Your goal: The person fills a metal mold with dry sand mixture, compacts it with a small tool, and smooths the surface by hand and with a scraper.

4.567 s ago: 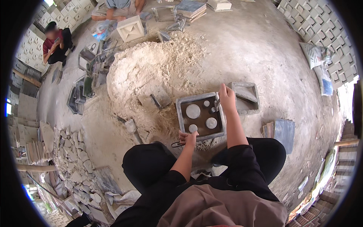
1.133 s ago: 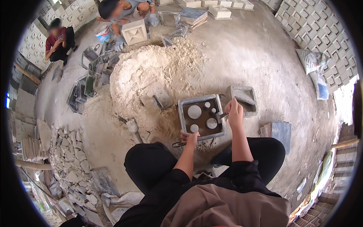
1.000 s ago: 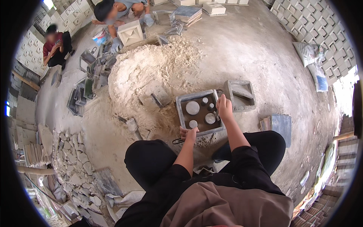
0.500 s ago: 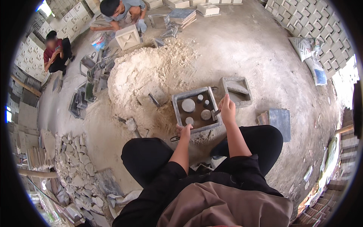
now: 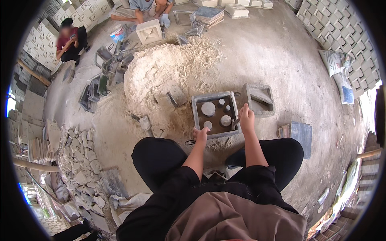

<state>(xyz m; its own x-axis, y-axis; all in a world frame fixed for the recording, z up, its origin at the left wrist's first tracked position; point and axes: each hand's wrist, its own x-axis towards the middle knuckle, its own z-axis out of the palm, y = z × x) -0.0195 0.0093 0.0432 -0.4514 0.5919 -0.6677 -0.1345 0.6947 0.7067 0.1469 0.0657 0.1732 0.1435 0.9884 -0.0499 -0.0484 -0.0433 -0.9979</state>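
Note:
A square grey mould (image 5: 215,96) stands on the floor between my knees, with several round plugs rising from the sandy surface inside it. My left hand (image 5: 200,135) is closed on its near left corner, thumb over the rim close to a small round plug (image 5: 207,125). In my closed right hand (image 5: 246,117) is a small flat tool (image 5: 236,122), its dark end over the mould's right side beside another round plug (image 5: 225,120). What form the tool's grip has is hidden by my fingers.
Beyond the mould lies a heap of pale powder (image 5: 161,72); a mallet-like tool (image 5: 145,123) rests left of it. A second mould (image 5: 259,86) sits to the right, near grey plates (image 5: 300,138). Broken rubble (image 5: 80,160) lies left. Two people are farther off, one beside a patterned block (image 5: 149,33).
The whole view has shifted, so things sit farther right and mostly lower. Both hands stay at the mould with little visible movement. Dark-clothed limbs now show at the lower left edge.

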